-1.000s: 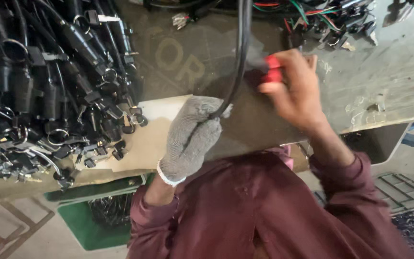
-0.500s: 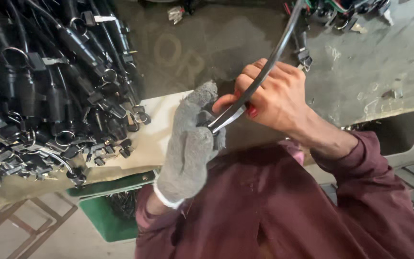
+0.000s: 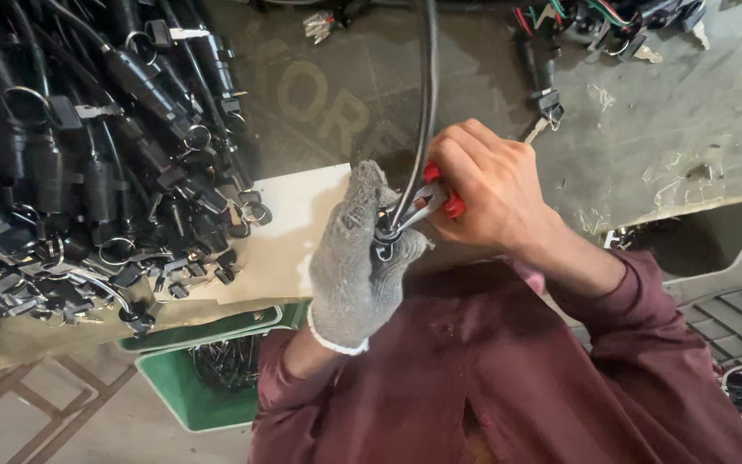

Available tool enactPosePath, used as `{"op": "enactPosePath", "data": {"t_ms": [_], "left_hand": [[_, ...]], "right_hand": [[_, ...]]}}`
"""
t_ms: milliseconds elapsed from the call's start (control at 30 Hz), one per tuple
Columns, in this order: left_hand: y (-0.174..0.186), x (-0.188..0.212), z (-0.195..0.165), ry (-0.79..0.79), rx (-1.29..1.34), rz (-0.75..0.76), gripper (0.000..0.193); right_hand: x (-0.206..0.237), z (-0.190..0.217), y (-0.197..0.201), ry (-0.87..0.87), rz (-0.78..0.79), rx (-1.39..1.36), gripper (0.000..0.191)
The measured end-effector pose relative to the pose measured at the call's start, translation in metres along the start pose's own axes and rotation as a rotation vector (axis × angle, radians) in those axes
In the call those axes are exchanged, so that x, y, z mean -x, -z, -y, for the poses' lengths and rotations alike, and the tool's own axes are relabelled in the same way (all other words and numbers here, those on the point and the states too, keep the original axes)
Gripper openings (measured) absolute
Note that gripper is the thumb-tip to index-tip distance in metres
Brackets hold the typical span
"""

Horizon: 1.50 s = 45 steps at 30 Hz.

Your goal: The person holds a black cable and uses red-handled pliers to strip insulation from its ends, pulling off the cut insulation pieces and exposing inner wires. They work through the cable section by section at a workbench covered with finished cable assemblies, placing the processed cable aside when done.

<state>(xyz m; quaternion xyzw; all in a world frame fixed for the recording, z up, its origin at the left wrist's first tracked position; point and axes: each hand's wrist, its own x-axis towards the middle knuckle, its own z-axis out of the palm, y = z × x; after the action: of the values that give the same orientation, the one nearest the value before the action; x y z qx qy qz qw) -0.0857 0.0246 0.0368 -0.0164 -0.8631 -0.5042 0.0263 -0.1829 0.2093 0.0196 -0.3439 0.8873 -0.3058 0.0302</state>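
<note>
My grey knit-gloved left hand (image 3: 355, 258) fingers clamped round the end of a black rubber cable (image 3: 427, 94) over the worn grey tabletop's (image 3: 663, 129) near edge. My bare right hand (image 3: 487, 193) squeezes red-handled metal pliers (image 3: 427, 204) onto it. Heap of black cable connectors (image 3: 88, 146) at left edge.
</note>
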Motion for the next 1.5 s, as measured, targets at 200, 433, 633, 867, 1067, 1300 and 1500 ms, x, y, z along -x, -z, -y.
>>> {"op": "enactPosePath", "data": {"t_ms": [200,433,633,867,1067,1300,1500], "left_hand": [[-0.006,0.007,0.005,-0.044,0.007,-0.042,0.072],[-0.015,0.007,0.006,-0.105,-0.116,-0.050,0.068],[-0.024,0.006,0.011,-0.150,-0.612,-0.146,0.063],[-0.011,-0.002,0.005,-0.275,-0.701,-0.191,0.061],[0.016,-0.008,-0.011,-0.014,0.125,0.118,0.066],[0.031,-0.007,-0.004,0.092,0.680,0.395,0.065],[0.015,-0.005,0.001,-0.052,0.099,0.100,0.060]], "right_hand": [[0.003,-0.003,-0.001,0.028,-0.002,-0.019,0.044],[0.013,0.001,0.006,-0.051,-0.044,0.064,0.036],[0.018,0.003,0.004,-0.193,0.068,0.177,0.035],[0.018,0.018,0.001,-0.126,-0.010,-0.092,0.041],[0.003,0.015,-0.002,-0.100,-0.102,-0.044,0.031],[-0.002,-0.016,-0.010,0.094,0.106,-0.328,0.038],[0.002,-0.001,-0.013,-0.041,0.075,-0.204,0.043]]}}
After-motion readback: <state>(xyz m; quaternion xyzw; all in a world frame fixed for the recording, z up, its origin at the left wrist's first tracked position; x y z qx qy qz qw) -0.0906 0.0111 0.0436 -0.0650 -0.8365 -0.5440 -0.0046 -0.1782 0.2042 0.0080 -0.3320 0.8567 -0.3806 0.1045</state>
